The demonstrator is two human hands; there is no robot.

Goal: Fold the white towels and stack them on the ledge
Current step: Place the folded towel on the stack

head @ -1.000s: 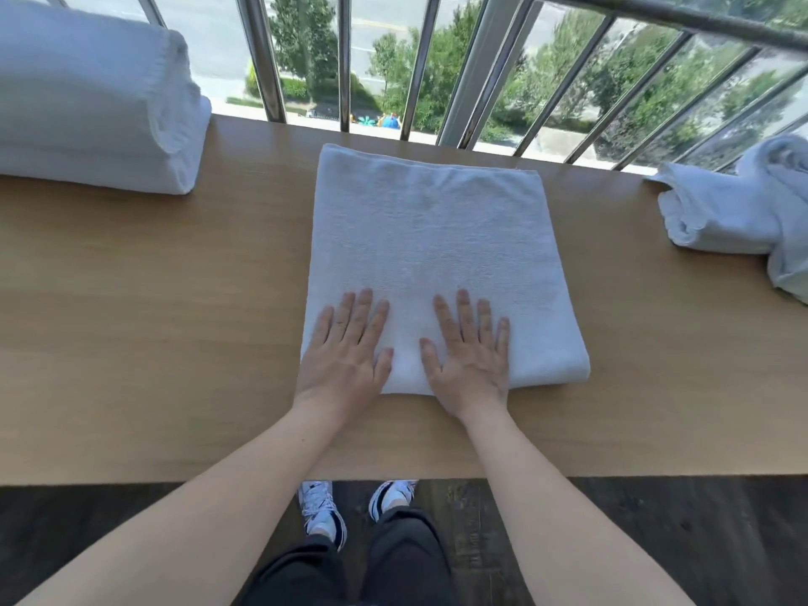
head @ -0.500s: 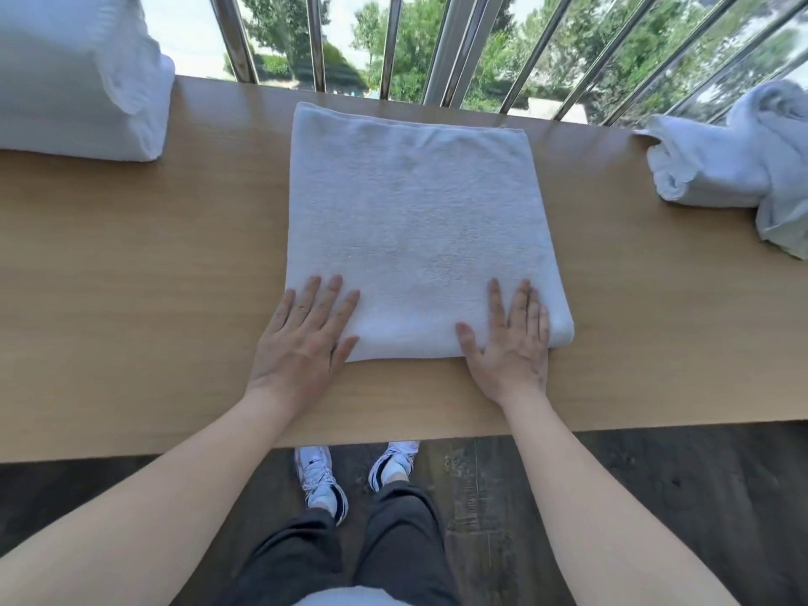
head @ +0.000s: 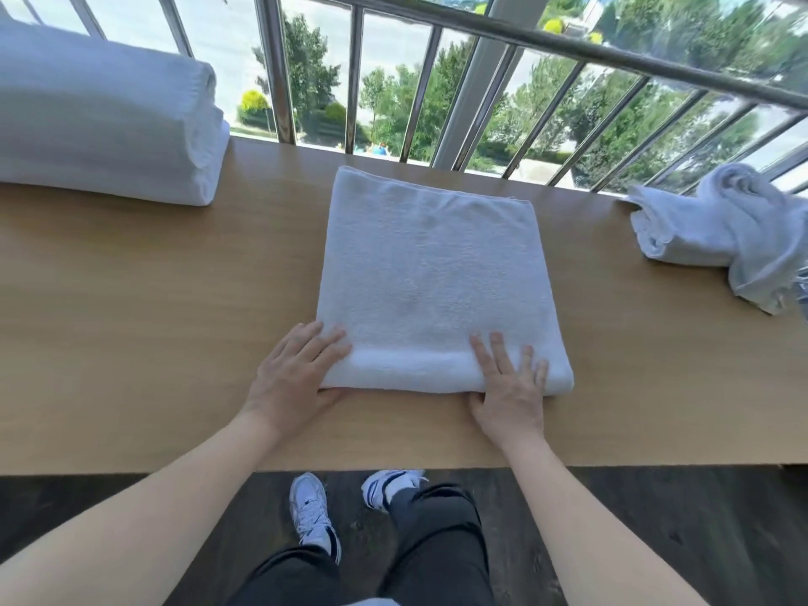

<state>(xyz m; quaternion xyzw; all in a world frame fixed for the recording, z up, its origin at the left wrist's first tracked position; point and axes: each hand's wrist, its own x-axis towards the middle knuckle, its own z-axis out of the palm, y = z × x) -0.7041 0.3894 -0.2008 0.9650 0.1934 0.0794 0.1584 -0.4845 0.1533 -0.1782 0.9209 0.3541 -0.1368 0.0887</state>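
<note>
Towel in work: The square, folded white terry towel (head: 433, 277) lies flat in the middle of the long light-brown wooden bench (head: 153, 299). Its near fold looks thick and round.
Hands: The left hand (head: 297, 369) rests on the near left corner. The right hand (head: 509, 387) rests close to the near right corner. The hands are apart, with fingers laid fairly straight on top and thumbs at the near edge. Whether the thumbs go under the towel cannot be told.
Done: A pile of neatly folded white towels (head: 109, 124) sits at the far left end of the bench. The middle towel looks folded over more than once.
Left to do: This towel is not on the pile yet. A crumpled heap of white towels (head: 721, 229) waits at the right end, so the job looks about partway through.
Edges: A strip of wood shows between the towel's near fold and the bench's front edge. The far edge lies near the silver metal railing bars (head: 419, 94) but does not touch them.
Open room: Wide wood shows on both sides of the towel, so the way left to the pile looks open.
</note>
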